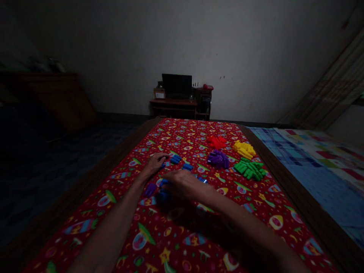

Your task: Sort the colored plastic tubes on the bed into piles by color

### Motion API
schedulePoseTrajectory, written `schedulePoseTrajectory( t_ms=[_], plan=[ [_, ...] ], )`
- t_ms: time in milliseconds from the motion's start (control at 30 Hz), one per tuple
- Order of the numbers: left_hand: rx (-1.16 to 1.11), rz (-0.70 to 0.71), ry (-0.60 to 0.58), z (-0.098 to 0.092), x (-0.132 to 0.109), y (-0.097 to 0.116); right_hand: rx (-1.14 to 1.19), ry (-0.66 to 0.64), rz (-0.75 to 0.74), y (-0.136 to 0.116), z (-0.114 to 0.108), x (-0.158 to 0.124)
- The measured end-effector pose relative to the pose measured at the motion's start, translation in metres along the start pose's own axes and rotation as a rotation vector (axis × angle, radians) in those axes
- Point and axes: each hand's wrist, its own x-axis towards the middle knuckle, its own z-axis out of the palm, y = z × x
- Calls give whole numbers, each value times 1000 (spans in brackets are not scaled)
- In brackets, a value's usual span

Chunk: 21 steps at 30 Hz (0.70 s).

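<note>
My left hand rests on the red patterned cloth, fingers stretched to the right and slightly bent. Just under its fingertips a small blue piece shows. My right hand reaches across from the right, smeared by motion, over some blue plastic pieces; its fingertips are hard to make out. Beyond it lie another pair of blue pieces and a single blue piece. More blue pieces show behind my right wrist. A purple piece lies to the left of my right hand.
Sorted piles lie toward the right: red pieces, yellow pieces, purple pieces and green pieces. Red cloth covers the surface, with dark edges on both sides. A desk with a monitor stands by the far wall.
</note>
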Motion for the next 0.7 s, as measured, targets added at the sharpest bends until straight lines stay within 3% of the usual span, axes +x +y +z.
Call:
schedulePoseTrajectory(
  t_ms=[133, 267, 367, 467, 567, 633, 700],
  plan=[
    [-10, 6, 6, 0, 0, -4, -219, -111, -155, -37, 44, 32],
    [-30, 1, 5, 0, 2, -8, -259, -115, -167, -39, 49, 41],
    [-57, 1, 4, 2, 3, -11, -173, -25, -149, -28, 46, 36],
    [-77, -3, 6, 4, 3, -14, -74, 98, -87, -5, 31, 25],
    [-63, 15, 5, 4, 4, -15, -3, 172, 26, 33, -3, 9],
    [-42, 23, 2, 3, 4, -15, -29, 224, 204, 63, -30, -4],
    [-27, 22, 3, 2, 5, -14, -102, 191, 388, 92, -52, -17]
  ],
)
